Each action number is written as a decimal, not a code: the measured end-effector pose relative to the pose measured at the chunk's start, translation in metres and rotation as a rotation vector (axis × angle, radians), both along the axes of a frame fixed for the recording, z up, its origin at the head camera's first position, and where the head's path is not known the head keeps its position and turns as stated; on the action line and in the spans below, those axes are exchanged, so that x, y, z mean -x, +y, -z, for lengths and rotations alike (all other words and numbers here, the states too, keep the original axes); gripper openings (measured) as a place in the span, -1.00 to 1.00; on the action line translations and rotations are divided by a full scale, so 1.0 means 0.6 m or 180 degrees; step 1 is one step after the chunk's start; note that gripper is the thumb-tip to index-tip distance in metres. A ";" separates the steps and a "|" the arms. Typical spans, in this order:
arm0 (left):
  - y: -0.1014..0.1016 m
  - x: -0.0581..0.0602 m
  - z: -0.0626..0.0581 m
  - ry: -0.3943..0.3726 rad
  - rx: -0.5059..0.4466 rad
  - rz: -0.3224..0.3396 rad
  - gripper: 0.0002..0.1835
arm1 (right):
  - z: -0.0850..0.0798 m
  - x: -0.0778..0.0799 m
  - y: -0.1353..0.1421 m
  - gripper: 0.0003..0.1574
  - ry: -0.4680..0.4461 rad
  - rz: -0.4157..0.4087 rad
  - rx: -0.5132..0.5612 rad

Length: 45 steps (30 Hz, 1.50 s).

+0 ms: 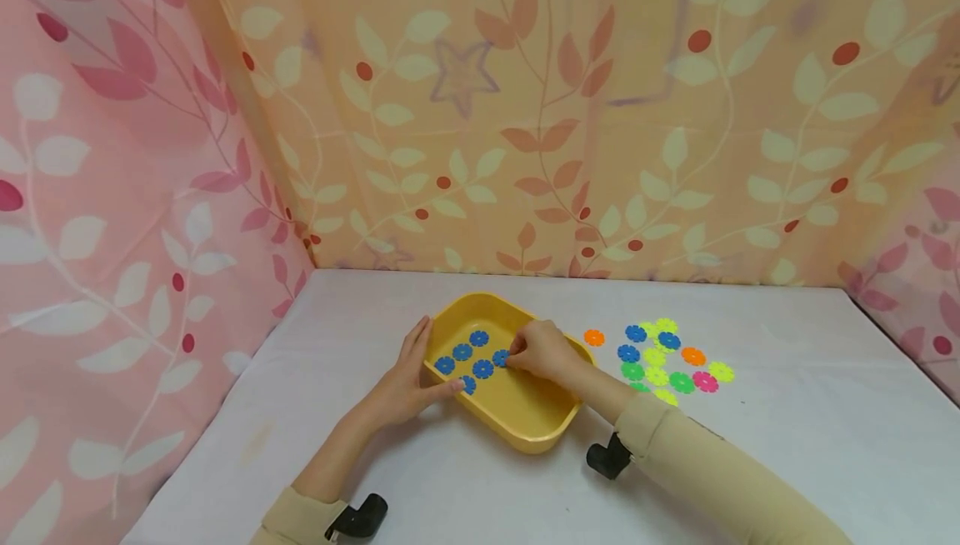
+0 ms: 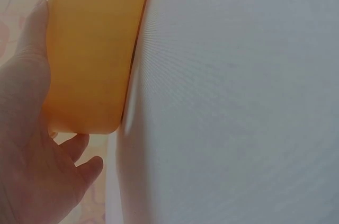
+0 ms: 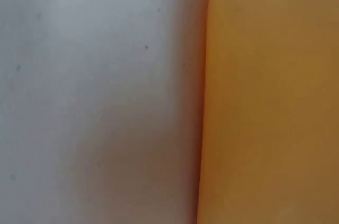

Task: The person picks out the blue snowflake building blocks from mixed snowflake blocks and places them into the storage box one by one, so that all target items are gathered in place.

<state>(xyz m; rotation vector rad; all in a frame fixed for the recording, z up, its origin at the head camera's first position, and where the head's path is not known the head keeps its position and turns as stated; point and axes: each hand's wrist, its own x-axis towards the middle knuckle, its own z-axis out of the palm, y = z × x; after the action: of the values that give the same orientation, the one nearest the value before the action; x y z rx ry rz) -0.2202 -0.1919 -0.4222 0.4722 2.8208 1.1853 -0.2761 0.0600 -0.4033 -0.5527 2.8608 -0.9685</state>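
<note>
A yellow plastic tray (image 1: 540, 437) stands on the table, with several blue flower-shaped discs (image 1: 462, 352) laid in rows at its left end. My left hand (image 1: 405, 387) holds the tray's left corner, its thumb over the near rim and its fingers along the left end. In the left wrist view the thumb lies against the tray's outer wall (image 2: 95, 54). Inside the tray, my right hand (image 1: 543, 352) pinches a blue disc (image 1: 500, 357) at the right of the rows. The right wrist view shows only the tray's side (image 3: 270, 97) and the tabletop, without the hand.
Right of the tray lie loose flower-shaped discs: several yellow ones (image 1: 655, 376), green ones (image 1: 682, 382), blue ones (image 1: 628, 353), orange ones (image 1: 693, 357) and a pink one (image 1: 706, 382). A white cloth (image 1: 810, 412) covers the table. Patterned curtains (image 1: 555, 112) hang behind and beside it.
</note>
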 end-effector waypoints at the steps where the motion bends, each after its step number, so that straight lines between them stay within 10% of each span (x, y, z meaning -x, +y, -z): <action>1: 0.000 0.000 0.000 -0.0004 -0.0003 0.0002 0.24 | 0.000 0.001 -0.001 -0.84 0.0006 0.0005 -0.0022; 15: 0.001 -0.002 -0.002 -0.0017 0.0007 0.0003 0.23 | 0.008 0.007 -0.005 -0.84 0.0109 0.0048 -0.0064; 22: 0.003 0.000 0.000 -0.0035 0.0021 -0.0018 0.24 | -0.014 -0.003 0.022 -0.80 0.0109 0.0005 0.0433; 32: -0.001 -0.002 -0.003 -0.0003 0.0048 -0.0011 0.25 | -0.055 -0.037 0.136 -0.57 -0.0031 0.0494 0.1454; 45: 0.001 0.000 -0.001 0.0000 0.0024 -0.0002 0.25 | -0.024 -0.100 0.281 -0.37 -0.0305 0.0839 0.1078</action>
<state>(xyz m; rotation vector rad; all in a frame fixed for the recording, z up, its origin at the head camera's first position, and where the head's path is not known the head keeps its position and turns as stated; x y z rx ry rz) -0.2202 -0.1915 -0.4218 0.4710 2.8244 1.1745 -0.2163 0.2285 -0.3891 -0.1402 2.7437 -1.4922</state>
